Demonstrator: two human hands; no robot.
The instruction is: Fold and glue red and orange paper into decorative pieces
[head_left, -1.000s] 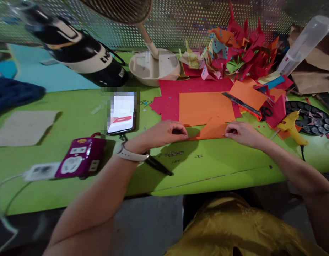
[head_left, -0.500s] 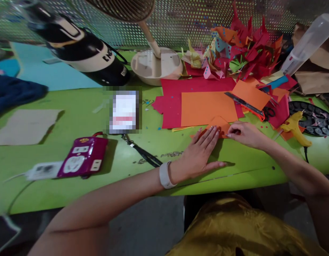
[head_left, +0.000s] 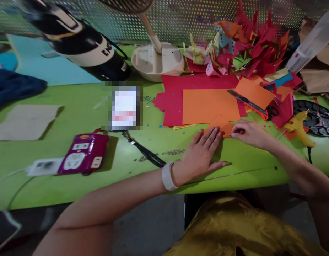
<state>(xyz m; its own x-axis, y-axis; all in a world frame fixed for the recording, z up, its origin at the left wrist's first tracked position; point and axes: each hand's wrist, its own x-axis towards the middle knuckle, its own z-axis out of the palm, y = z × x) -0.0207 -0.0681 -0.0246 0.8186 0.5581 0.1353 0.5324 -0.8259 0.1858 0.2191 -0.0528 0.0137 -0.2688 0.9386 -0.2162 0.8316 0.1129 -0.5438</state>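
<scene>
My left hand (head_left: 200,151) lies flat on a small piece of orange paper (head_left: 225,128) near the table's front edge. Its fingers are stretched out over the paper and its thumb points right; a pale band (head_left: 168,176) circles the wrist. My right hand (head_left: 248,135) is closed, with thumb and index finger pinching the paper's right end. Both hands cover part of this piece, so its full shape is hidden. Just behind it, a larger orange sheet (head_left: 207,106) rests on red paper (head_left: 172,103).
Right of the sheets lie a utility knife (head_left: 247,103), black-handled scissors (head_left: 273,112) and a yellow glue gun (head_left: 297,124). Folded paper shapes (head_left: 249,53) are heaped behind. A phone (head_left: 125,106), purple power socket (head_left: 84,153), bottle (head_left: 92,53) and fan base (head_left: 157,62) stand leftward.
The view has shifted slightly. My left hand still presses on the orange paper and my right fingers still pinch its right end; the paper's visible outline looks a little different.
</scene>
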